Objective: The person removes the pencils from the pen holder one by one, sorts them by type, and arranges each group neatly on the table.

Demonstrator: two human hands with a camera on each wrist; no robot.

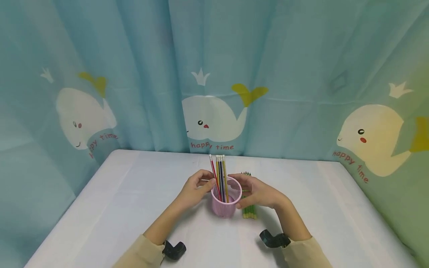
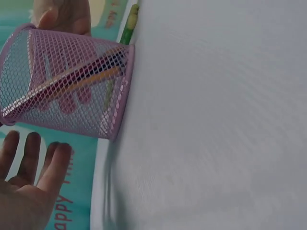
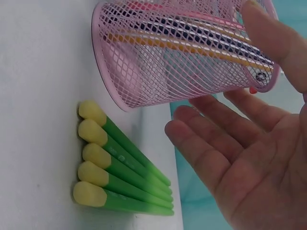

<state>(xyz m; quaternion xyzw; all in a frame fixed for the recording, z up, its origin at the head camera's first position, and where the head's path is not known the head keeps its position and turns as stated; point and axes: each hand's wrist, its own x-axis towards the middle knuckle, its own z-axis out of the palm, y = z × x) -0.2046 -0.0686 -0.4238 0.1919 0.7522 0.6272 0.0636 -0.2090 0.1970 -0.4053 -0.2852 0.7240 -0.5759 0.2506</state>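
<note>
A pink mesh pencil cup [image 1: 223, 211] stands upright on the white table. Several pencils [image 1: 220, 175], striped ones and a red one, lean inside it with their ends above the rim. To the left of the cup is my left hand [image 1: 196, 189], its fingers spread; a gap shows between them and the mesh cup [image 2: 72, 122] in the left wrist view. My right hand [image 1: 259, 191] is at the right side, fingers extended, thumb over the mesh in the right wrist view; whether it touches cannot be told. Green pencils [image 3: 129, 177] with yellow ends lie side by side below this hand.
The white table [image 1: 161, 175] reaches back to a blue curtain [image 1: 151, 74] printed with whales. Each wrist wears a black curved device, one on the left [image 1: 174, 251] and one on the right [image 1: 274, 239].
</note>
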